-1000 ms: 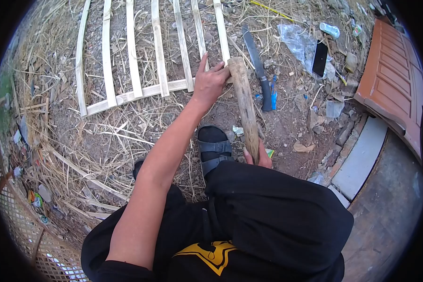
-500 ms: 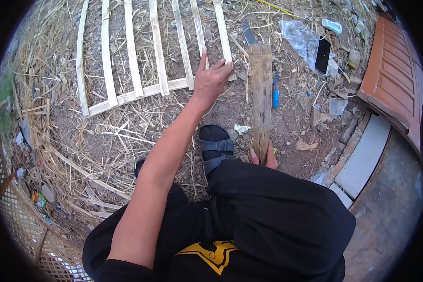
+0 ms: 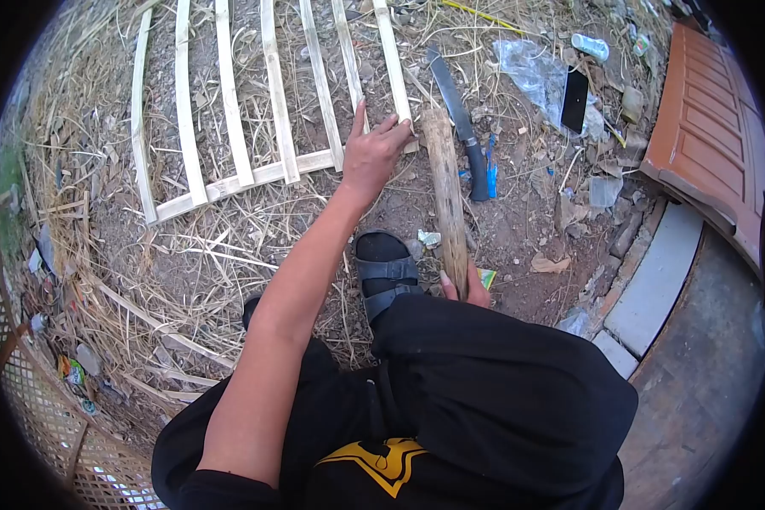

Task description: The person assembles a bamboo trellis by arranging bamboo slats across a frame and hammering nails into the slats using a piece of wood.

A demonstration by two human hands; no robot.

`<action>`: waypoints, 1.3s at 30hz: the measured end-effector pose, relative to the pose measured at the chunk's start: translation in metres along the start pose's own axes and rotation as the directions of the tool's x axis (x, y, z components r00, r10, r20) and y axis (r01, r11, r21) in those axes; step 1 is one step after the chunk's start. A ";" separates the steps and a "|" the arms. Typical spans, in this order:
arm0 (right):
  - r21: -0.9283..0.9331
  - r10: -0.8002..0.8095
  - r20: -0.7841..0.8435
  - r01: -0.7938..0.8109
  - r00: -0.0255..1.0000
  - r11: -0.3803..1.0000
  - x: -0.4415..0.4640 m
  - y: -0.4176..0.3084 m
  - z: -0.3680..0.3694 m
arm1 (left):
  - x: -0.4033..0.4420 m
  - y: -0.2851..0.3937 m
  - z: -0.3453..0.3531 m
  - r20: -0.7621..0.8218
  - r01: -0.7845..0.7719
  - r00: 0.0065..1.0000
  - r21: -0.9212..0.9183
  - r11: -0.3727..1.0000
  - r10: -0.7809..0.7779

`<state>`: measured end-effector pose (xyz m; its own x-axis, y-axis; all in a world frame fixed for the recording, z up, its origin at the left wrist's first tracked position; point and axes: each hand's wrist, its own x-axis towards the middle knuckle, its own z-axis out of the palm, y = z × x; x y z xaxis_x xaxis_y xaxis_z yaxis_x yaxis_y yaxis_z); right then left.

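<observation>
Beyond the yellow emblem (image 3: 386,464), the right hand (image 3: 478,291) grips a stick (image 3: 447,191).

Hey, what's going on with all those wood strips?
Someone is working on the ground with both hands. Their right hand grips a thick wooden club near its lower end. The left hand is over the end of the rightmost slat, where it meets the crosspiece. Seven slats lie side by side along that crosspiece. A big knife lies on the ground, with nobody holding it.
</observation>
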<state>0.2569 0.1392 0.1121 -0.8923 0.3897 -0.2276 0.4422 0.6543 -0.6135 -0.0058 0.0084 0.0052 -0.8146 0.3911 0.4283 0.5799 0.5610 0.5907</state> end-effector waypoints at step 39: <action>0.239 0.192 -0.057 -0.173 0.980 0.955 0.006 -0.009 -0.004 | 0.003 0.004 -0.012 -0.022 0.003 1.000 -0.060 0.998 -0.005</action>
<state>0.2484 0.1383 0.1190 -0.7841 0.5447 -0.2974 0.5556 0.4028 -0.7273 -0.0058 0.0029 0.0173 -0.8170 0.3724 0.4403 0.5766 0.5175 0.6322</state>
